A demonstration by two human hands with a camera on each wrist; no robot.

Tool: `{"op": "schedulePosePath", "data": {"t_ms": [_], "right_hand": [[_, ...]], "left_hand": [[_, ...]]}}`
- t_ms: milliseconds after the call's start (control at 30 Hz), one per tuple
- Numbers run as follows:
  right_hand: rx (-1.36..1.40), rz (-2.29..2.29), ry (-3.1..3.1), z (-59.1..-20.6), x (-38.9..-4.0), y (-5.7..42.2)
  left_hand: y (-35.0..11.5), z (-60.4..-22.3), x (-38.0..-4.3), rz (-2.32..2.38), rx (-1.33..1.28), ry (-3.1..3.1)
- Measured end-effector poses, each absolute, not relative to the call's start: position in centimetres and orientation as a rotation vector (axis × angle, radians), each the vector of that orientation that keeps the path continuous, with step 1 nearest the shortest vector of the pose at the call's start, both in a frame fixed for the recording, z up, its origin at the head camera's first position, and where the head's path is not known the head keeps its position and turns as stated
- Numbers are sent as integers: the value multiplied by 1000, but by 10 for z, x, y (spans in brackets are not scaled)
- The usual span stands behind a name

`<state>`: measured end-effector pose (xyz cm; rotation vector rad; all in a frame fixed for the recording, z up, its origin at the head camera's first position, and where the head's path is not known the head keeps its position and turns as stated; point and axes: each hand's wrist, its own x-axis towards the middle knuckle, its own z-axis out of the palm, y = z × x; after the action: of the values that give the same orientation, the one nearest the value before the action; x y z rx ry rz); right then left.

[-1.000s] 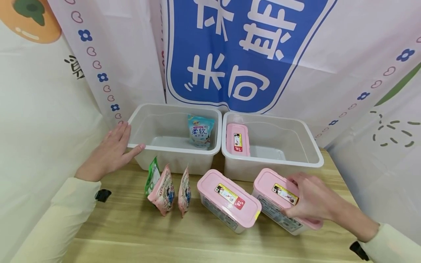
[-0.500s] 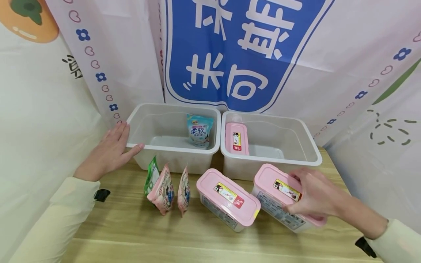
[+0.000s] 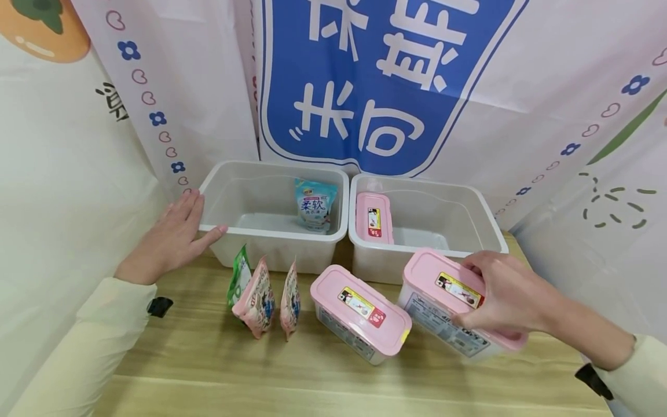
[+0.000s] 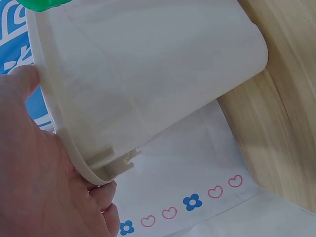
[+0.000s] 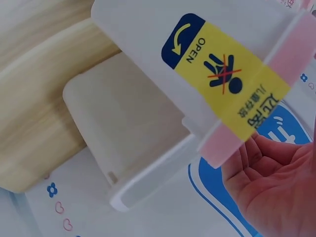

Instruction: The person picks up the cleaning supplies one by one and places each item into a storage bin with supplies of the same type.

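My right hand (image 3: pixel 508 295) grips a white plastic box with a pink lid (image 3: pixel 429 269) across its top, thumb on the near side. This box hangs slightly tilted above the table, in front of the right bin; its yellow and navy label (image 5: pixel 222 74) shows in the right wrist view. My left hand (image 3: pixel 169 240) rests on the left corner of the left white bin (image 3: pixel 276 236), fingers straight along the side and thumb over the front rim. A second pink-lidded box (image 3: pixel 359 310) stands on the table between the held box and the small bags.
A green bag (image 3: pixel 239 278) and two pink bags (image 3: pixel 257 301) stand before the left bin. Inside that bin is a blue detergent pouch (image 3: pixel 315 205). The right bin (image 3: pixel 469 255) holds another pink-lidded box (image 3: pixel 374 219) at its left end. Printed cloth (image 3: pixel 208 87) hangs behind.
My right hand has raised its pink-lidded box off the table and moved slightly to the right with it. The left hand keeps its place on the left bin.
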<state>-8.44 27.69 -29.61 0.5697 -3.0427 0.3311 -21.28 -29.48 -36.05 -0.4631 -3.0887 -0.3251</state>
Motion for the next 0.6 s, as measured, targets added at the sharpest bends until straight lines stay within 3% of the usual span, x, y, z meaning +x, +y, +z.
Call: {"op": "schedulePosePath", "data": {"t_ms": [600], "right_hand": [[534, 328, -3088, -249, -87, 264]], "left_hand": [[-295, -362, -213, -327, -492, -3076]]}}
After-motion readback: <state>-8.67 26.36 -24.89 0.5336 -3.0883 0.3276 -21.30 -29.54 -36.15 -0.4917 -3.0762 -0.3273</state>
